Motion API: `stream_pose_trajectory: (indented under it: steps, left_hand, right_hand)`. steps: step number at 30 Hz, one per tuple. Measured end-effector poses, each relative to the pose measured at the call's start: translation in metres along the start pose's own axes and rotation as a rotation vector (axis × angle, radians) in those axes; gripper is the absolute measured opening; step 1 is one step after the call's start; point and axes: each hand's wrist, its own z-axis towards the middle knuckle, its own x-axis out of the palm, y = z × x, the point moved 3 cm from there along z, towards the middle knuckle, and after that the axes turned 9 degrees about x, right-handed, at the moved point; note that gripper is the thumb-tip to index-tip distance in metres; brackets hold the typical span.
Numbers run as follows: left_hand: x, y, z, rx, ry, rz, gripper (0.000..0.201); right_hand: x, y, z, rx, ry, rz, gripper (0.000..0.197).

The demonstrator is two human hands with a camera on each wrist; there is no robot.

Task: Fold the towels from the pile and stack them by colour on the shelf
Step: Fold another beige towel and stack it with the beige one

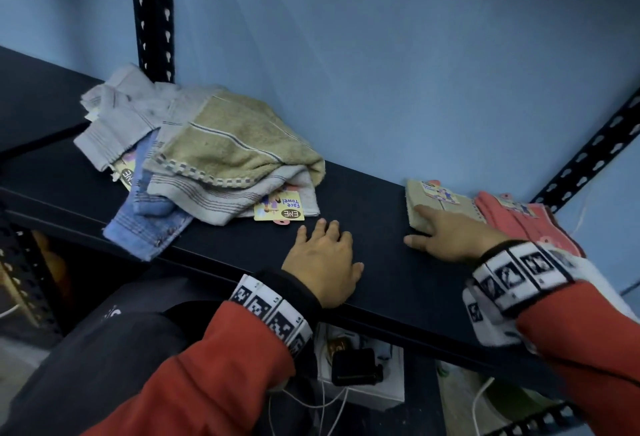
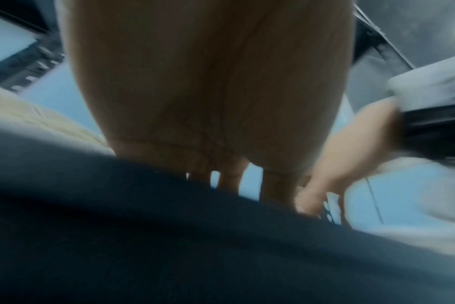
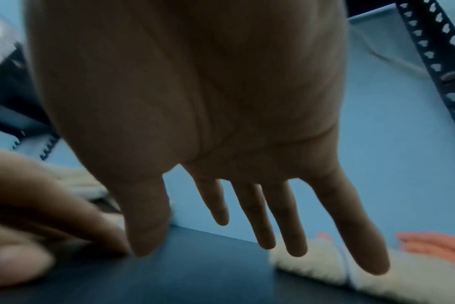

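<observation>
dark shelf (image 1: 374, 262) holds two folded towels (image 1: 446, 207), one pile (image 1: 207, 155).

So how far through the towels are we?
Two look done: a folded beige towel and a folded coral towel side by side on the shelf. Neither hand holds anything; the right hand touches the beige one. The unfolded pile remains.

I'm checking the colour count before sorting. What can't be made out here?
- Pile, head view: top towels hide how many lie underneath.
- Pink folded towel, head view: right hand and wristband cover its near edge.
- Left wrist view: blurred, palm fills it.
- Folded beige towel, right wrist view: blurred.
</observation>
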Motion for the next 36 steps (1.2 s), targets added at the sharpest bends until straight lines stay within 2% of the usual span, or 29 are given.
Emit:
stream_pose_trajectory:
  steps: [3,6,8,10,12,14,18,21,22,26,28,31,33,36]
  left_hand:
    - [-0.012,0.004,-0.002,0.046,0.008,-0.017,0.061]
    - [-0.017,0.012,-0.006,0.076,-0.013,-0.092,0.056]
    - [-0.025,0.022,-0.01,0.067,-0.138,-0.136,0.046]
    - [-0.04,0.033,-0.016,0.039,-0.322,-0.144,0.035]
    - [-0.052,0.044,-0.023,0.012,-0.461,-0.131,0.027]
    - [-0.058,0.052,-0.024,-0.021,-0.533,-0.1,0.02]
    - [-0.06,0.076,-0.022,-0.142,-0.641,-0.031,0.034]
    - [-0.056,0.095,-0.016,-0.289,-0.464,-0.003,0.036]
    - [-0.056,0.099,-0.015,-0.325,-0.444,-0.001,0.035]
    - [-0.064,0.105,-0.014,-0.387,-0.672,-0.157,0.042]
    - [-0.066,0.105,-0.016,-0.399,-0.76,-0.172,0.031]
    - [-0.078,0.101,-0.027,-0.366,-0.946,-0.232,0.013]
    - [-0.088,0.087,-0.03,-0.218,-1.019,-0.377,0.014]
    - [-0.089,0.041,-0.026,0.103,-0.918,-0.582,0.017]
  right_hand:
    - [0.026,0.02,-0.038,-0.139,-0.015,0.073,0.078]
    - [0.067,0.035,-0.06,-0.2,-0.055,0.152,0.068]
    - [0.085,0.039,-0.066,-0.195,-0.148,0.197,0.061]
    - [0.092,0.034,-0.066,-0.198,-0.229,0.224,0.062]
    - [0.095,0.026,-0.064,-0.214,-0.233,0.248,0.066]
    - [0.095,0.022,-0.062,-0.221,-0.228,0.27,0.07]
    - [0.098,0.026,-0.063,-0.211,-0.266,0.241,0.068]
    - [0.101,0.026,-0.062,-0.206,-0.277,0.245,0.066]
    - [0.101,0.026,-0.062,-0.204,-0.281,0.245,0.066]
    - [0.101,0.027,-0.063,-0.209,-0.3,0.245,0.066]
    - [0.101,0.027,-0.064,-0.209,-0.299,0.248,0.065]
    - [0.101,0.027,-0.064,-0.214,-0.321,0.244,0.064]
    - [0.101,0.027,-0.064,-0.213,-0.331,0.242,0.064]
    - [0.102,0.027,-0.064,-0.213,-0.352,0.237,0.065]
